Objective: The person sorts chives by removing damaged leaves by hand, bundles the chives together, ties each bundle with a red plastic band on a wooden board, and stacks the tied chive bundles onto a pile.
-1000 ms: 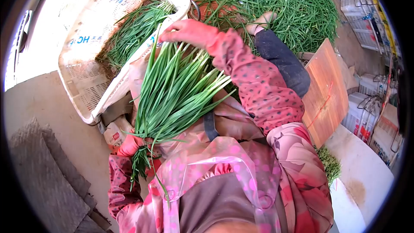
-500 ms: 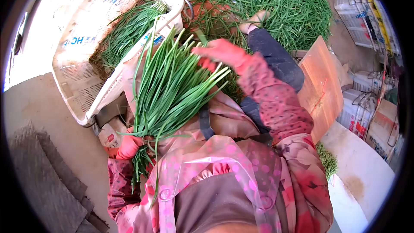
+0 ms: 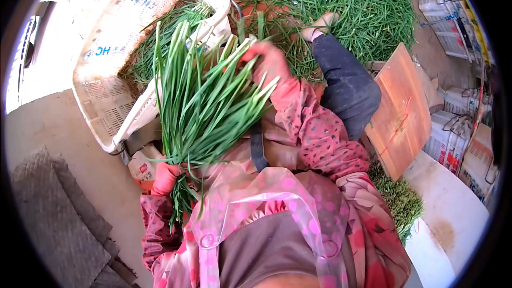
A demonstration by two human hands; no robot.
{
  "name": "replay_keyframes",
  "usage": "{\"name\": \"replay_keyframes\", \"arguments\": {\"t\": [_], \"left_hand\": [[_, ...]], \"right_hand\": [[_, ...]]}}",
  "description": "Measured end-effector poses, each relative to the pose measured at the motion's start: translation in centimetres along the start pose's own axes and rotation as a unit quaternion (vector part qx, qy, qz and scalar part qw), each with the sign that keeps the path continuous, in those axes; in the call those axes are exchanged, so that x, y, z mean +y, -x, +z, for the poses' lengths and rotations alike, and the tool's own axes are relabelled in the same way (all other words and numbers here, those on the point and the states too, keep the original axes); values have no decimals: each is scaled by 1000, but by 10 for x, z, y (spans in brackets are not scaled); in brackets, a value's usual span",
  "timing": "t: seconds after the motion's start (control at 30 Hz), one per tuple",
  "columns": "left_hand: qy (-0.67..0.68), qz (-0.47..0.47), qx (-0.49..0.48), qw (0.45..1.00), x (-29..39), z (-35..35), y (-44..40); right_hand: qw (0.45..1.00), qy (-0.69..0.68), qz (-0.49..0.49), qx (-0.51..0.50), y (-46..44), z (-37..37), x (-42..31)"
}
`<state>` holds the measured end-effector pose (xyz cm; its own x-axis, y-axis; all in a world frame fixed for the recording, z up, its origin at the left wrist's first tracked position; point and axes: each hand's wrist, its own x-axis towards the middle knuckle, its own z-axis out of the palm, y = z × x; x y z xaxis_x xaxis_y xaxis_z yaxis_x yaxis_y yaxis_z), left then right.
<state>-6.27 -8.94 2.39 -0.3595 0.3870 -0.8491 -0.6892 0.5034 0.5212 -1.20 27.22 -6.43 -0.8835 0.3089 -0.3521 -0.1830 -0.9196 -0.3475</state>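
Note:
A large bunch of green chives [image 3: 200, 112] with pale cut ends fans upward over my lap. My left hand [image 3: 166, 179], in a red glove, is closed around its narrow lower part, and leaf tips hang below the fist. My right hand [image 3: 271, 64], also red-gloved, is at the pale upper ends on the right side of the bunch. Its fingers look curved but are smeared by motion, so whether they grip any stalks is unclear.
A white plastic crate [image 3: 104, 96] with more chives stands at the upper left. A big heap of loose chives [image 3: 352, 10] lies ahead, beside my outstretched leg. To the right are a wooden board [image 3: 402, 120], a cut green pile [image 3: 397, 197] and stacked white bundles [image 3: 445, 16].
My right hand has moved left and slightly up, from beside the bunch to its pale ends. The bunch's upper part has swung a little left. My left hand keeps its hold.

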Motion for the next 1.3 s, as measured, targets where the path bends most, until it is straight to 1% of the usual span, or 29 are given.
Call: {"name": "replay_keyframes", "arguments": {"t": [0.03, 0.07, 0.1, 0.13, 0.2, 0.23, 0.27, 0.3, 0.33, 0.4, 0.43, 0.47, 0.53, 0.6, 0.63, 0.67, 0.73, 0.8, 0.87, 0.9, 0.97, 1.0, 1.07, 1.1, 1.13, 1.17, 1.2, 1.27, 1.3], "left_hand": [[-4, -3, 6, 1000, 0, 0, 0], [-7, -6, 13, 1000, -1, 0, 1], [-10, 13, -4, 1000, -13, -9, -5], [-12, 12, -5, 1000, -13, -11, -6], [-9, 28, -11, 1000, -16, -10, -6], [-6, 28, -12, 1000, -17, -10, -8], [-28, 26, -15, 999, -16, -12, -9], [-52, 23, -18, 998, -16, -15, -9], [-76, 21, -20, 997, -14, -15, -10], [-92, 19, -18, 995, 5, -4, -2], [-104, 18, -13, 994, 11, 1, 1], [-107, 13, -15, 994, 6, -2, 1], [-29, 11, 4, 1000, -4, -19, 5], [-105, -27, -4, 994, 12, -20, 14], [-99, -31, -2, 995, 10, -24, 17], [-95, -34, 0, 995, 8, -32, 21], [-95, -53, -16, 994, -15, -56, 22], [-91, -66, -34, 993, -37, -65, 13], [-53, -43, -26, 997, -55, -67, 9], [-55, -46, -62, 995, -54, -66, 7], [-21, -83, -62, 994, -59, -69, 6], [14, -120, -61, 991, -60, -70, 7], [4, -139, -62, 988, -47, -58, 10], [-15, -111, -64, 992, -55, -66, 4], [-33, -81, -64, 994, -62, -71, 0], [-27, -73, -48, 996, -64, -70, 0], [-47, -51, -74, 995, -61, -68, 1], [-80, -7, -103, 991, -72, -84, 1], [-109, -17, -102, 989, -83, -96, -3]], "right_hand": [[988, -35, -78, 129, 1, 10, -13], [987, -52, -90, 120, 6, 11, -35], [976, -203, -35, 65, -2, -19, -54], [988, -131, -41, 70, -5, -42, -70], [1000, 26, 6, 12, -9, -89, -98], [999, 28, 7, 13, -3, -59, -100], [971, 224, 50, 74, 2, -26, -99], [899, 408, 90, 133, 4, 0, -94], [883, 455, 103, 49, 1, 5, -86], [831, 544, 104, -47, -9, 37, -56], [784, 612, -15, -99, -33, 13, -24], [801, 593, -73, -44, -32, 27, -13], [808, 588, -26, 10, -50, 21, -8], [859, 498, -43, 106, -54, 12, -15], [953, 275, -59, 115, -45, 6, -33], [937, 283, -66, 195, -46, -8, -54], [941, 263, -106, 186, -42, -47, -90], [908, 335, -114, 223, -23, -59, -119], [850, 460, -53, 250, -15, -91, -142], [850, 459, -52, 251, -8, -88, -140], [788, 589, 72, 164, 13, -84, -135], [789, 589, 133, 118, 24, -69, -121], [835, 515, 194, 14, 36, -59, -80], [861, 458, 222, -6, 41, -57, -57], [864, 444, 232, -43, 46, -55, -32], [841, 507, 166, -90, 47, -60, -1], [828, 496, 247, -90, 55, -46, 10], [812, 518, 264, -61, 59, -45, 4], [846, 480, 231, -7, 59, -51, -8]]}}
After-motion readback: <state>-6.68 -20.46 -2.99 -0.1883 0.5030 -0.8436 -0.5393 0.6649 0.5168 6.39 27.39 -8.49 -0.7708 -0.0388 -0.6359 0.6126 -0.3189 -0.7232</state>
